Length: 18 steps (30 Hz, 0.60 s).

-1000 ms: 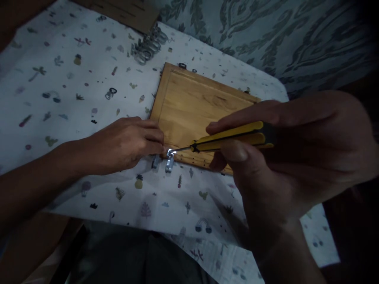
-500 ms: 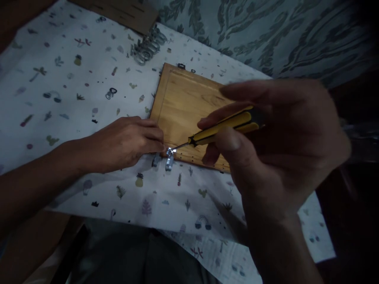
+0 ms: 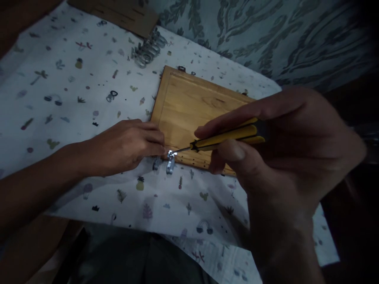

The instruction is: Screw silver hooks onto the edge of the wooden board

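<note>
A yellow and black screwdriver (image 3: 225, 137) is gripped in my right hand (image 3: 290, 157), its handle between thumb and fingers. The tip of its shaft meets a shiny metal fitting (image 3: 170, 161) on the near edge of a wooden board (image 3: 189, 108). My left hand (image 3: 133, 144) lies at the board's near left corner, fingers bent and pressed together against it, fingertips close to the fitting. Partly under those fingers sits a second metal fitting (image 3: 156, 163). A row of small dark holes (image 3: 198, 161) runs along the near edge, right of the shiny fitting.
Several metal rings or fittings (image 3: 148, 49) are lined up behind the board. A brown cardboard piece (image 3: 118, 15) lies at the table's far edge. The white printed cloth (image 3: 74, 102) covers the table, and a patterned wall or curtain (image 3: 251, 39) rises behind.
My right hand has shifted slightly, with the index finger lower along the screwdriver's handle. The tip stays at the shiny fitting. My left hand keeps its hold at the corner.
</note>
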### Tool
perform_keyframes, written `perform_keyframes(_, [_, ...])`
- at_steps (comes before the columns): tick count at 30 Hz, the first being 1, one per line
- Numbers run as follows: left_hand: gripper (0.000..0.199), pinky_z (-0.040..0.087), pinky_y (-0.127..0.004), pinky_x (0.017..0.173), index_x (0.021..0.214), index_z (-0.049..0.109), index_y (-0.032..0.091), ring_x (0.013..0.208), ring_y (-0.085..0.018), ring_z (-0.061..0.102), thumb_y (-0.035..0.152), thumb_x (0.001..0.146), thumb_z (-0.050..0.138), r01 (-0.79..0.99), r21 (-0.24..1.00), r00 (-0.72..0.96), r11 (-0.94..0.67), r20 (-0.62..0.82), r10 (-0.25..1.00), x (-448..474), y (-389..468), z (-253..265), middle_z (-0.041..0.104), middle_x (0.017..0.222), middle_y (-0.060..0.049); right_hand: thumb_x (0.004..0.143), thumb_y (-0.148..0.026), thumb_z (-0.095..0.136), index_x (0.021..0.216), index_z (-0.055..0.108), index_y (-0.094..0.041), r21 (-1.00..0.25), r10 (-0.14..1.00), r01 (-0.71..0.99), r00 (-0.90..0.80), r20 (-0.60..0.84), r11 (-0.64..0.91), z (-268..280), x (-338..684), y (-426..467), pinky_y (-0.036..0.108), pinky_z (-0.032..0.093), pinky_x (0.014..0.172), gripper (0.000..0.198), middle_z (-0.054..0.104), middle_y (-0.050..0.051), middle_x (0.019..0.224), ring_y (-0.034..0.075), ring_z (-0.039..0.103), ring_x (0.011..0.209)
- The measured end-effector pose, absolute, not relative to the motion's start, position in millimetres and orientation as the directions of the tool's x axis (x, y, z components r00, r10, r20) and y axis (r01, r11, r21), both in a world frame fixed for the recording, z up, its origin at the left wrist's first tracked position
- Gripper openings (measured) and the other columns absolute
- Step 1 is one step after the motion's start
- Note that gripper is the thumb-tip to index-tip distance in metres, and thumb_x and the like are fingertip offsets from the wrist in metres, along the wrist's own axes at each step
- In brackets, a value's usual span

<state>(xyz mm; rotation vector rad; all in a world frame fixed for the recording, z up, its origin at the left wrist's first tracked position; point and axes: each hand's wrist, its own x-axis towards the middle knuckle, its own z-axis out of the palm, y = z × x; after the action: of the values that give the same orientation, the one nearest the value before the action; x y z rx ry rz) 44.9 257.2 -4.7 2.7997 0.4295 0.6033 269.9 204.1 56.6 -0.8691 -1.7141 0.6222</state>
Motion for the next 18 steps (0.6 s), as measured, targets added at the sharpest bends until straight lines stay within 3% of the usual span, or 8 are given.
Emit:
perform_keyframes(4, [0.049, 0.054, -0.039, 0.095, 0.116, 0.067, 0.02, 0.105, -0.021, 0.065, -0.004, 0.083, 0.039, 0.242, 0.277, 0.873, -0.93, 0.357, 0.333, 45, 258, -5, 0.072, 0.116, -0.004, 0.086, -0.02, 0.074, 0.116, 0.073, -0.033, -0.829, 0.854, 0.226, -0.239, 0.462, 0.512, 59, 277, 203, 0.032, 0.058, 0.047, 0.033, 0.075, 0.003, 0.103, 0.023, 0.074, 0.077])
perform_keyframes(8, [0.051, 0.054, -0.037, 0.092, 0.116, 0.066, 0.021, 0.106, -0.022, 0.064, -0.006, 0.08, 0.042, 0.253, 0.276, 0.89, -0.927, 0.31, 0.335, 45, 259, -3, 0.072, 0.116, -0.004, 0.085, -0.012, 0.072, 0.111, 0.075, -0.034, -0.847, 0.879, 0.251, -0.225, 0.421, 0.469, 57, 280, 203, 0.032, 0.059, 0.048, 0.034, 0.075, 0.0, 0.103, 0.021, 0.073, 0.07])
perform_keyframes(13, [0.045, 0.054, -0.038, 0.089, 0.114, 0.065, 0.018, 0.103, -0.023, 0.063, -0.006, 0.083, 0.042, 0.231, 0.271, 0.888, -0.934, 0.333, 0.316, 45, 259, -2, 0.072, 0.114, -0.004, 0.075, -0.014, 0.082, 0.105, 0.076, -0.032, -0.83, 0.846, 0.172, -0.168, 0.507, 0.531, 50, 276, 206, 0.029, 0.054, 0.044, 0.036, 0.075, -0.001, 0.092, 0.015, 0.065, 0.054])
perform_keyframes(18, [0.047, 0.053, -0.036, 0.083, 0.117, 0.062, 0.019, 0.092, -0.021, 0.062, -0.006, 0.082, 0.045, 0.209, 0.254, 0.873, -0.945, 0.388, 0.297, 46, 261, -3, 0.073, 0.106, -0.003, 0.081, -0.017, 0.077, 0.103, 0.075, -0.031, -0.813, 0.834, 0.186, -0.13, 0.536, 0.551, 47, 271, 204, 0.031, 0.06, 0.058, 0.027, 0.076, 0.001, 0.096, 0.02, 0.072, 0.077])
